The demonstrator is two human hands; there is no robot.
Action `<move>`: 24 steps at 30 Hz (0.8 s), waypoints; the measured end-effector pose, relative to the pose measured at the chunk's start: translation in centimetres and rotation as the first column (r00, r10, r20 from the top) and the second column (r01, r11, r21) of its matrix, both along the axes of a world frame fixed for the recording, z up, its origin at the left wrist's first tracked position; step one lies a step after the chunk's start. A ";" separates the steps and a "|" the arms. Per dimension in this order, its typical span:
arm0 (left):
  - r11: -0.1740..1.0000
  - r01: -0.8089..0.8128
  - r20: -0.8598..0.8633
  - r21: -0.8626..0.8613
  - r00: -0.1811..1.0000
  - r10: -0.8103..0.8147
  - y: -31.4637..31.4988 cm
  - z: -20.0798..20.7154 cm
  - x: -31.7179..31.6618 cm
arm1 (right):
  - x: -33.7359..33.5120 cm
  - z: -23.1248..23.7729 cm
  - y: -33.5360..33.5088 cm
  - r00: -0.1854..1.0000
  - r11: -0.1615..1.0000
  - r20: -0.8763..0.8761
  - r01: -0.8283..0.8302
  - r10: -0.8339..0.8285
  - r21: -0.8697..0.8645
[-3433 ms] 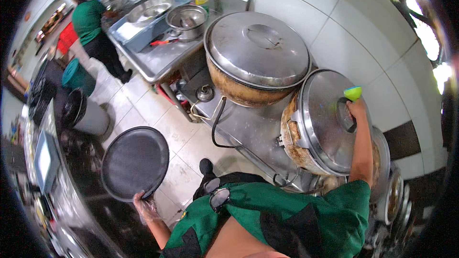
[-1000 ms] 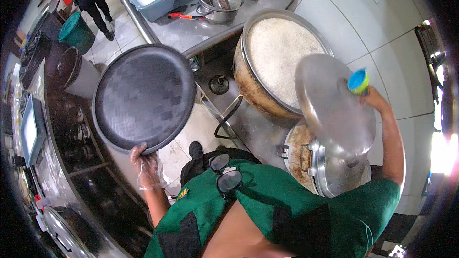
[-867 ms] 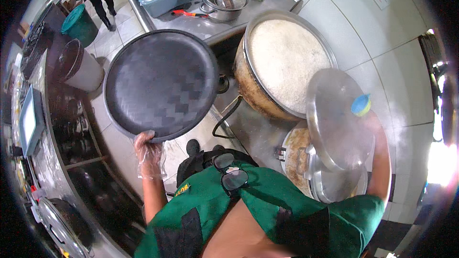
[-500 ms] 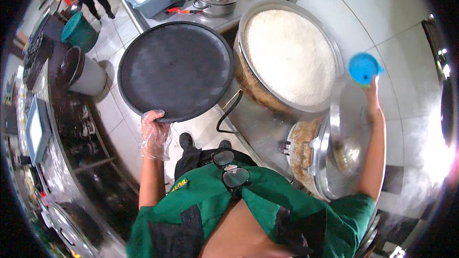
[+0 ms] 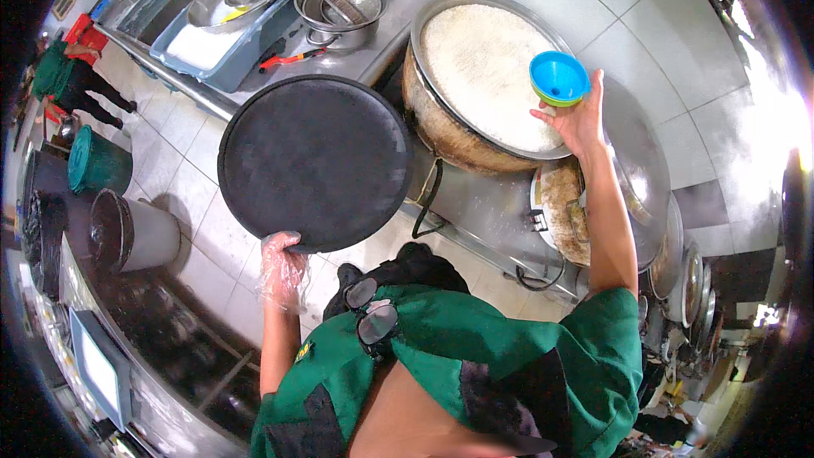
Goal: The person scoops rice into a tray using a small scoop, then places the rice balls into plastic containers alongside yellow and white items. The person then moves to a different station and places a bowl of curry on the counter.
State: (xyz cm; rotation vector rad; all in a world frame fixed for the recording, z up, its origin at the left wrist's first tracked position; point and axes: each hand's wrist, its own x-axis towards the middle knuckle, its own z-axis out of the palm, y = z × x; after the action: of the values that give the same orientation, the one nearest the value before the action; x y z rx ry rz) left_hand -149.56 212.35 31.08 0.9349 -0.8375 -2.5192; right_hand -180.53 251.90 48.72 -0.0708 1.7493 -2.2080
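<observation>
Plainly, the pot [image 5: 443,123] of white grain [image 5: 479,55], which looks like rice, lies just beyond the right hand [image 5: 583,129] and to its left, and well beyond the left hand [image 5: 283,271], so the right is the nearer of the two. Its open mouth appears as an oval, the long axis slanting down toward the right hand. That bare hand grips a small bowl [image 5: 560,76], blue inside and green below, thumb and a finger parted around its lower side; the other fingers are mostly hidden. In view, the bowl overlaps the pot's near right edge, its hollow turned up; how high it stands over the grain I cannot tell. The gloved left hand pinches the near rim of a round black tray [image 5: 315,161], thumb on top and fingers out of sight underneath; the tray spreads forward from that hand, between it and the pot. Half a second ago the bowl stood right of the pot, against the wall tiles [image 5: 623,59]; now the right hand has swung inward. A metal lid [image 5: 640,153], covering the pot in the earliest view, is now beside the right forearm.
</observation>
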 end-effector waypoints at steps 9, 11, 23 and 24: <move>0.999 0.011 0.092 -0.038 0.996 -0.007 -2.6 0.7 -3.8 | -11.8 -4.6 -8.5 0.784 0.131 -0.424 0.412 0.453 0.902; 0.999 0.030 0.015 -0.020 0.999 -0.029 -2.4 1.3 -4.2 | -15.9 -4.1 -11.0 0.702 -0.014 -0.434 0.534 0.565 0.845; 0.990 0.028 0.081 0.140 0.996 -0.039 -3.0 0.2 -4.6 | -16.5 -7.4 -17.6 0.661 -0.234 -0.115 0.416 0.742 0.879; 0.983 -0.009 0.107 0.182 0.994 -0.011 -3.2 -0.2 -4.6 | -16.2 -7.4 -17.9 0.678 -0.236 -0.106 0.392 0.727 0.889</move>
State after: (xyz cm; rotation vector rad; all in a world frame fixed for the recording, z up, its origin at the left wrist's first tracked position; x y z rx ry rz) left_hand -154.16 209.13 30.85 1.1377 -0.6441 -2.5998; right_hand -196.71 234.01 41.27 -0.8555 2.9860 0.3769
